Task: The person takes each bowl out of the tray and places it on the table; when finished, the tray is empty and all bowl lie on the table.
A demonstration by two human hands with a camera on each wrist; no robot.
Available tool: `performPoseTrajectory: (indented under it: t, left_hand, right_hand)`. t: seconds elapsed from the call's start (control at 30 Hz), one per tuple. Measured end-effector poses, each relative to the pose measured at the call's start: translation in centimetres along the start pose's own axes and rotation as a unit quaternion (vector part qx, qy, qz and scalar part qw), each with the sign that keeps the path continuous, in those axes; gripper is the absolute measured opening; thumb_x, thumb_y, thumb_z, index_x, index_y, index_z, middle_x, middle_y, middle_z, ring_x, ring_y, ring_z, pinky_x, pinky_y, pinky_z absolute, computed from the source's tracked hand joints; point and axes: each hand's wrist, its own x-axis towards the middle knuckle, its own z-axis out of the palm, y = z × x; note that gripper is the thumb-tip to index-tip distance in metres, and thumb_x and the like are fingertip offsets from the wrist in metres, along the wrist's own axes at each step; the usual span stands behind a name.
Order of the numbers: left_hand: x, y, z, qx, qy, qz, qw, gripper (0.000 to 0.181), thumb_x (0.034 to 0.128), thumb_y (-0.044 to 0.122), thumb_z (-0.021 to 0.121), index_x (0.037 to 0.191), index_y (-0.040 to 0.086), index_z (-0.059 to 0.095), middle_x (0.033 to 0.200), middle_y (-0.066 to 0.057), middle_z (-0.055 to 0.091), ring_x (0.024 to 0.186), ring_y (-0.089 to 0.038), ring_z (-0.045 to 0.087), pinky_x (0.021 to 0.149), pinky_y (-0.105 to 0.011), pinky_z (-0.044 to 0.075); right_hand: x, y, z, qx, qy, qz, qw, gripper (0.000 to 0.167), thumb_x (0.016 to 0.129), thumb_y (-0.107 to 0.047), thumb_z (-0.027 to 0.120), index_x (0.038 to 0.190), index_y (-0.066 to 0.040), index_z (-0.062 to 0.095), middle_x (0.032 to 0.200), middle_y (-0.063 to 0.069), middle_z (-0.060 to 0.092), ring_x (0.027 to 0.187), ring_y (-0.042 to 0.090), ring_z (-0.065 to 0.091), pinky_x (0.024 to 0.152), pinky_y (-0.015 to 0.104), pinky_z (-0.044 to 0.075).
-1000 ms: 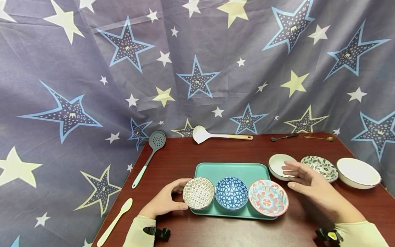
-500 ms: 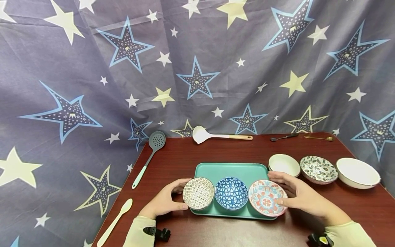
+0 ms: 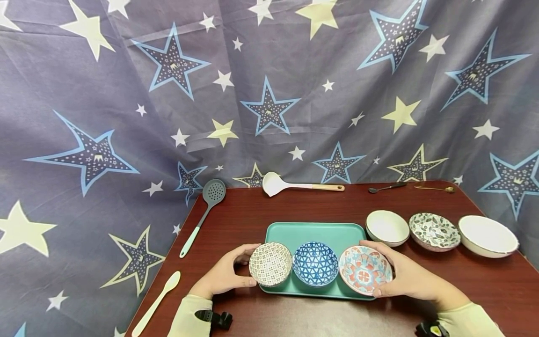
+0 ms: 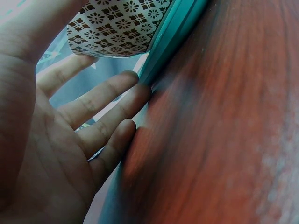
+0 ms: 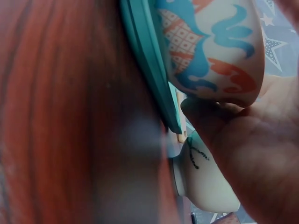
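At the tray's left end, my left hand (image 3: 229, 270) lies beside a brown-and-white patterned bowl (image 3: 271, 264). Its thumb and index finger flank the bowl's side; the left wrist view shows the other fingers (image 4: 110, 100) loosely extended. My right hand (image 3: 405, 273) grips the red-and-blue floral bowl (image 3: 364, 270), thumb at the near side and fingers round the far side, mostly hidden in the head view. From the right wrist, this bowl's outer wall (image 5: 219, 46) shows above the thumb. Between them sits a blue triangle-patterned bowl (image 3: 316, 264). All three are over the green tray (image 3: 316, 229).
On the right stand a white bowl (image 3: 387, 227), a leaf-patterned bowl (image 3: 434, 231) and a larger white bowl (image 3: 488, 236). A white ladle (image 3: 274, 184) and two small spoons lie at the back. A slotted spoon (image 3: 214, 192) and a cream spoon (image 3: 157, 303) lie left.
My right hand has come left and nearer from the white bowl to the floral bowl and taken hold of it. My left hand has stayed in place.
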Motion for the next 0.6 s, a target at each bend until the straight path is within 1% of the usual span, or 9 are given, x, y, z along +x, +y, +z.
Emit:
performPoseTrajectory:
  t: [0.07,0.17,0.3,0.4,0.47,0.6]
  left_hand:
    - [-0.01,-0.05,0.03,-0.002,0.000,0.001,1.0000,0.086,0.0802,0.020,0.093,0.155,0.017,0.050,0.140,-0.004,0.063,0.116,-0.027,0.064,0.098,-0.037,0.052]
    - [0.02,-0.17,0.07,-0.005,0.000,0.004,1.0000,0.087,0.0793,0.017,0.093,0.155,0.016,0.050,0.141,-0.006,0.063,0.116,-0.028,0.064,0.098,-0.037,0.052]
    - [0.02,-0.18,0.09,-0.005,-0.001,0.005,1.0000,0.087,0.0795,0.017,0.093,0.155,0.016,0.049,0.141,-0.006,0.063,0.116,-0.028,0.064,0.098,-0.037,0.052]
    - [-0.01,-0.07,0.06,-0.002,0.000,0.002,1.0000,0.086,0.0804,0.019,0.092,0.155,0.017,0.050,0.141,-0.004,0.063,0.116,-0.026,0.064,0.097,-0.036,0.052]
    - [-0.04,-0.04,0.07,0.002,0.000,0.000,1.0000,0.086,0.0810,0.021,0.092,0.155,0.017,0.050,0.142,-0.003,0.063,0.116,-0.024,0.064,0.097,-0.036,0.052]
    - [-0.06,-0.07,0.11,0.007,0.001,-0.001,1.0000,0.085,0.0814,0.022,0.092,0.155,0.016,0.050,0.142,-0.004,0.062,0.115,-0.024,0.064,0.098,-0.035,0.052]
  right_hand:
    - [-0.01,0.07,0.06,0.008,-0.005,0.006,0.9999,0.108,0.071,-0.021,0.095,0.162,-0.018,0.037,0.144,0.016,0.055,0.119,0.027,0.058,0.093,0.023,0.047]
    - [0.01,0.10,0.02,0.008,-0.011,-0.005,0.9999,0.114,0.068,-0.020,0.097,0.163,-0.020,0.034,0.148,0.017,0.051,0.122,0.026,0.056,0.095,0.023,0.046]
    - [0.11,0.02,-0.04,-0.033,-0.007,-0.038,0.9987,0.122,0.062,-0.022,0.101,0.164,-0.019,0.033,0.156,0.015,0.042,0.129,0.022,0.051,0.100,0.022,0.043]
    - [0.20,-0.05,0.13,-0.057,0.002,-0.047,0.9973,0.124,0.060,-0.028,0.103,0.163,-0.020,0.035,0.159,0.012,0.038,0.131,0.019,0.048,0.101,0.021,0.042]
    - [0.25,0.01,0.24,-0.058,0.005,-0.055,0.9968,0.124,0.060,-0.028,0.103,0.163,-0.019,0.036,0.160,0.014,0.037,0.136,0.018,0.045,0.103,0.020,0.040]
    - [0.34,0.19,0.31,-0.034,-0.003,-0.073,0.9967,0.120,0.061,-0.024,0.102,0.162,-0.015,0.039,0.161,0.019,0.036,0.145,0.014,0.035,0.108,0.019,0.036]
